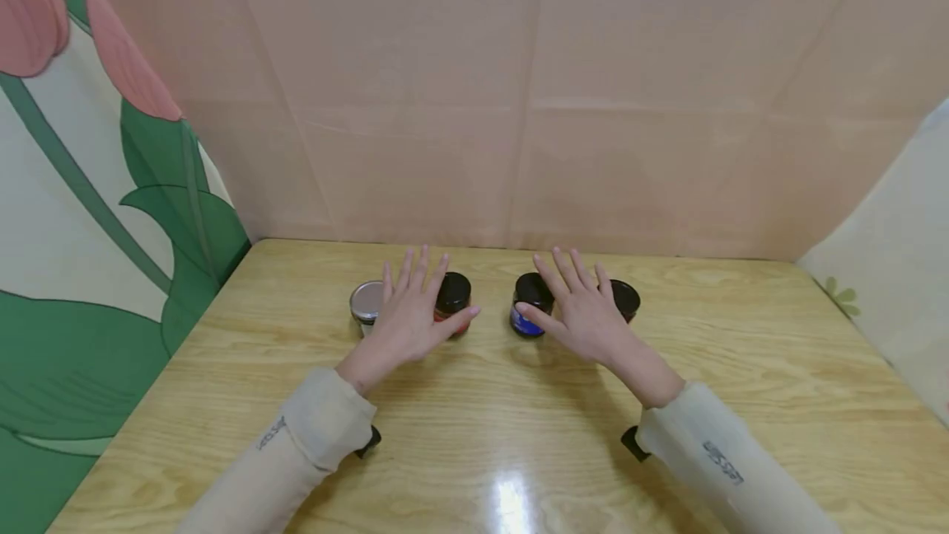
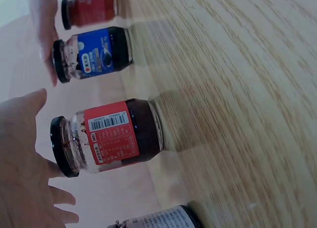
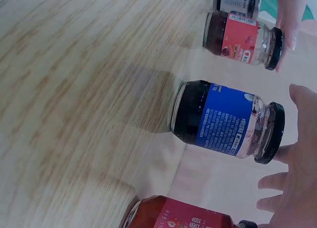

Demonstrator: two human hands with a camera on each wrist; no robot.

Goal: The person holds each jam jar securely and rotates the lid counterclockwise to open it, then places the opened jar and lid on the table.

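Note:
Both hands are spread flat over a row of glass jars, palms down with fingers straight. My left hand (image 1: pixel 404 324) hovers over a silver-lidded jar (image 1: pixel 365 301) and a black-lidded jar with a red label (image 2: pixel 111 136). Over on the other side, my right hand (image 1: pixel 591 321) is above a blue-labelled jar (image 3: pixel 225 120) with a black lid and another red-labelled jar (image 3: pixel 185 217). Neither hand grips anything. In the head view the hands partly cover the jars. All the jars stand upright on the wooden table.
The wood-grain table (image 1: pixel 460 452) ends at a pink cloth backdrop (image 1: pixel 415 147). A curtain with tulips and green leaves (image 1: pixel 67 353) hangs at the left, and a pale cloth (image 1: pixel 904 262) on the right. Dark straps (image 1: pixel 635 443) show at the sleeve cuffs.

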